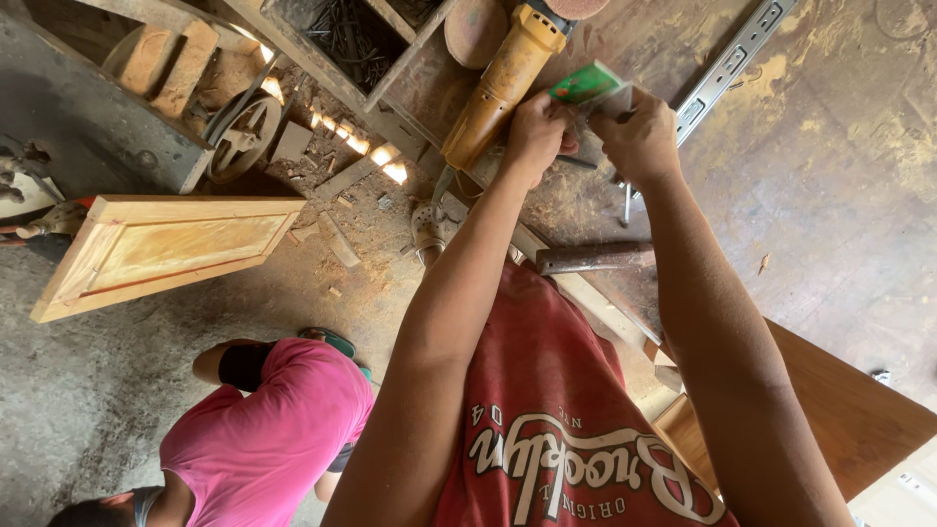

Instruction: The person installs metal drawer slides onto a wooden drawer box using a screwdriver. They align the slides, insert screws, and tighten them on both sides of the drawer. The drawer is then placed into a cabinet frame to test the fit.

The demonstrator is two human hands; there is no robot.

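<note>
My left hand (535, 132) and my right hand (639, 137) are raised together over a worn workbench (839, 166). Both pinch a small green packet (586, 86) between their fingertips. What is inside the packet is hidden. A yellow angle grinder (503, 83) lies on the bench just left of my left hand, its disc end at the top edge of the view. A thin dark tool pokes out under my hands; I cannot tell which hand holds it.
A metal drawer slide (732, 59) lies diagonally beyond my right hand. A rusty metal bar (595, 257) rests at the bench edge. A wooden door panel (166, 249) lies on the floor at left. Another person in a pink shirt (273, 429) crouches below. A nail-filled wooden tray (351, 39) sits at the top.
</note>
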